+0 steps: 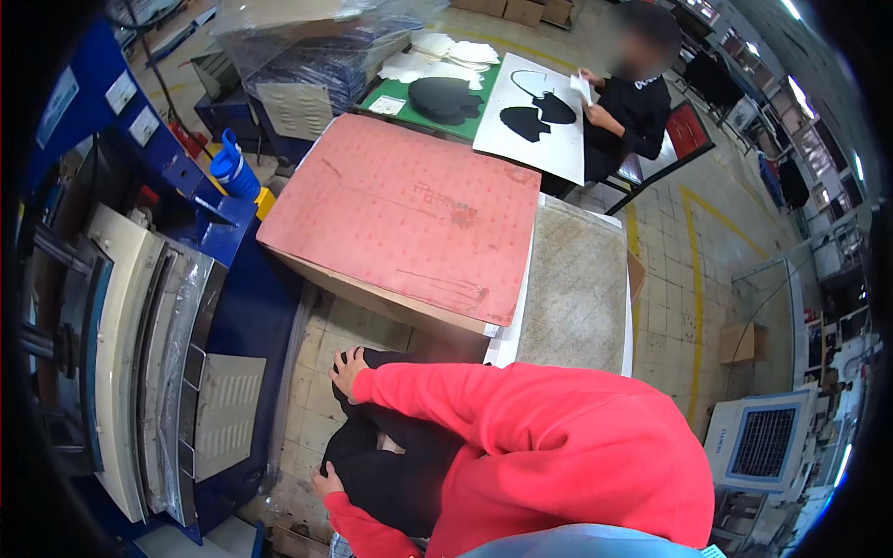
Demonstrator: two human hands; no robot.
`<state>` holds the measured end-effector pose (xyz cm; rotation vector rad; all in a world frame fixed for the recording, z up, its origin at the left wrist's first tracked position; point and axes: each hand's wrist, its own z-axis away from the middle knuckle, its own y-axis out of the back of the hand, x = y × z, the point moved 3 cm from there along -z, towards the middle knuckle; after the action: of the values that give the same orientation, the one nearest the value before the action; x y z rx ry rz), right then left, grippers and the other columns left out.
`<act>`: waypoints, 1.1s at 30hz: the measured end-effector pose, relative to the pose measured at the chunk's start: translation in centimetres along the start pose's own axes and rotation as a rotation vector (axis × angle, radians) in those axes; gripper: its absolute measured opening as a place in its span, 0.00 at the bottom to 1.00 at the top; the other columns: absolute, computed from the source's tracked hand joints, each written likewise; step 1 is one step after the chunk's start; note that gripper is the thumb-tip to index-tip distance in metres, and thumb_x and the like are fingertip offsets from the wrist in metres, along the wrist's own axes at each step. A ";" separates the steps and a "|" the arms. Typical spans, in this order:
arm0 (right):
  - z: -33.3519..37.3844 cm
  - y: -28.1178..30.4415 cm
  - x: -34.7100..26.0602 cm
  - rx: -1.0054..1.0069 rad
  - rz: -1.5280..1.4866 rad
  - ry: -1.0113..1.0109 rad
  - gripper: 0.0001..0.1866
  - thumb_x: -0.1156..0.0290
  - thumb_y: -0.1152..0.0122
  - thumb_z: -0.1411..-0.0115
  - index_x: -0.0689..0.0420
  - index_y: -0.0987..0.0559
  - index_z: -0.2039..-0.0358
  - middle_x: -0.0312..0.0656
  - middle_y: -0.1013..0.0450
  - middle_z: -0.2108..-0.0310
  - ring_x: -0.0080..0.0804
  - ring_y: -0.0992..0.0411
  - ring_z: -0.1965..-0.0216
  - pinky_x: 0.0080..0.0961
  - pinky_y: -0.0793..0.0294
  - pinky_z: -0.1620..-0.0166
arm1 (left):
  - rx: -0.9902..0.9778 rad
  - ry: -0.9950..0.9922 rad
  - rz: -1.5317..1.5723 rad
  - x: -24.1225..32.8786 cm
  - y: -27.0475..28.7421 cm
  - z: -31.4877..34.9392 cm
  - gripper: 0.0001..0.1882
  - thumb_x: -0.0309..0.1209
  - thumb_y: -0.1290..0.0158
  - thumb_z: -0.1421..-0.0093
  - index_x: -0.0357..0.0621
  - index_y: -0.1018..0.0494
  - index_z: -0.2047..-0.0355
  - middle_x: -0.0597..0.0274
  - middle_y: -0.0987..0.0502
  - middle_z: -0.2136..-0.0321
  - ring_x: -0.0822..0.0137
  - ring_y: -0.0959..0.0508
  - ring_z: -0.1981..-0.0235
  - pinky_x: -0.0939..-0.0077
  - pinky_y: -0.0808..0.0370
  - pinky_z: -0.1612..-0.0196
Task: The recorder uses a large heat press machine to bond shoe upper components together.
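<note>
My right hand (349, 374) rests over one knee of my black trousers (402, 474), its fingers apart and holding nothing. Lower down, my left hand (326, 480) lies on the other leg near the knee, open, with its fingers partly in view. Both arms are in red sleeves. Beyond my right arm, a worn reddish-pink mat (400, 219) covers a boxy stand. Beside it on the right is a lower grey-brown speckled board (575, 288) with white edges. Neither hand touches these.
A blue press machine (228, 288) with cream plates stands left, a blue bottle (233, 167) near it. At the back, a seated co-worker (633, 102) holds a white piece over a white table (521, 84) with black cut pieces. An air cooler (763, 442) stands right.
</note>
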<state>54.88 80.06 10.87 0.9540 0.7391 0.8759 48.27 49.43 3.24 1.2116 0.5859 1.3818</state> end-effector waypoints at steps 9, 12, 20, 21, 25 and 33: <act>5.5 -0.2 2.2 0.121 -0.185 0.165 0.37 0.51 0.41 0.51 0.41 0.39 0.39 0.55 0.58 0.35 0.63 0.53 0.38 0.57 0.49 0.41 | 0.161 0.048 0.055 -0.6 -0.7 4.0 0.30 0.45 0.48 0.44 0.38 0.34 0.47 0.46 0.35 0.46 0.49 0.39 0.42 0.60 0.44 0.39; 6.9 -0.1 2.5 0.119 -0.129 0.200 0.37 0.49 0.44 0.48 0.41 0.42 0.38 0.54 0.59 0.35 0.62 0.52 0.38 0.56 0.47 0.41 | 0.156 0.088 0.073 -0.7 -0.4 4.7 0.30 0.45 0.48 0.43 0.38 0.36 0.45 0.46 0.38 0.44 0.50 0.41 0.41 0.60 0.45 0.39; 8.9 -0.3 2.4 0.132 -0.132 0.202 0.39 0.48 0.47 0.47 0.42 0.47 0.36 0.55 0.61 0.34 0.62 0.54 0.37 0.56 0.51 0.40 | 0.254 0.060 0.133 -1.0 -0.3 6.9 0.29 0.45 0.48 0.43 0.40 0.35 0.46 0.46 0.40 0.42 0.46 0.42 0.41 0.56 0.46 0.39; 9.1 -0.3 2.5 0.134 -0.112 0.193 0.40 0.47 0.47 0.47 0.42 0.48 0.36 0.55 0.62 0.34 0.62 0.54 0.37 0.56 0.51 0.40 | 0.254 0.056 0.117 -0.4 -0.1 7.2 0.29 0.45 0.49 0.43 0.39 0.34 0.47 0.44 0.40 0.43 0.46 0.41 0.42 0.56 0.45 0.40; 9.6 -0.4 2.2 0.114 -0.067 0.200 0.40 0.46 0.48 0.46 0.43 0.49 0.35 0.56 0.63 0.34 0.61 0.55 0.37 0.57 0.51 0.40 | 0.422 0.274 0.085 0.7 0.7 8.9 0.31 0.48 0.50 0.43 0.37 0.35 0.48 0.39 0.36 0.49 0.44 0.38 0.46 0.54 0.42 0.43; 11.0 -0.6 0.1 0.231 0.068 0.253 0.38 0.46 0.47 0.47 0.47 0.41 0.38 0.57 0.59 0.35 0.63 0.51 0.39 0.57 0.48 0.42 | 0.585 0.277 0.139 1.7 0.3 8.7 0.35 0.51 0.49 0.44 0.38 0.40 0.45 0.37 0.34 0.57 0.40 0.33 0.54 0.51 0.35 0.51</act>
<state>64.31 75.92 14.68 1.0885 1.0459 0.9976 56.23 48.37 7.02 1.5500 1.1777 1.5645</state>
